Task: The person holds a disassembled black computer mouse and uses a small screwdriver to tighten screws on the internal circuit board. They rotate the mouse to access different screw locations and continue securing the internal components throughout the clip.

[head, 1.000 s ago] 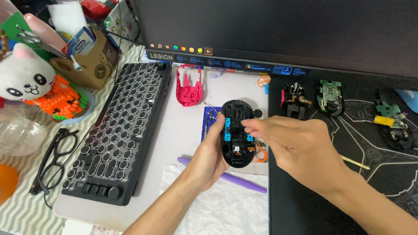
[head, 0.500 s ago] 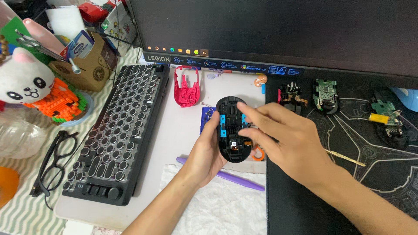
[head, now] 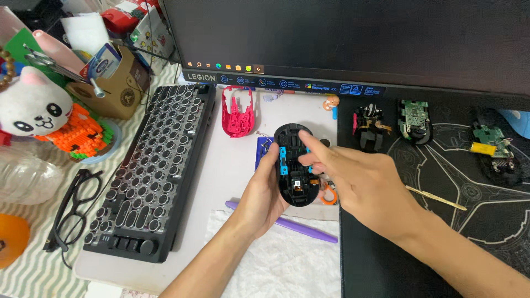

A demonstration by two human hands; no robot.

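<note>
Left hand (head: 264, 196) curled in a grip; right hand (head: 364, 185) points its forefinger.

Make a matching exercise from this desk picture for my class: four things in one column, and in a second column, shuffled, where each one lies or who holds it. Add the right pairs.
Things
1. opened black mouse base
2. red mouse shell
3. black glasses
4. purple pen

Places
A. on the striped cloth, left of the keyboard
B. on the white mat just below the monitor
C. held in the left hand, with the right hand fingers reaching into it
D. lying on the desk beneath the left hand

Pairs: 1-C, 2-B, 3-A, 4-D
</note>
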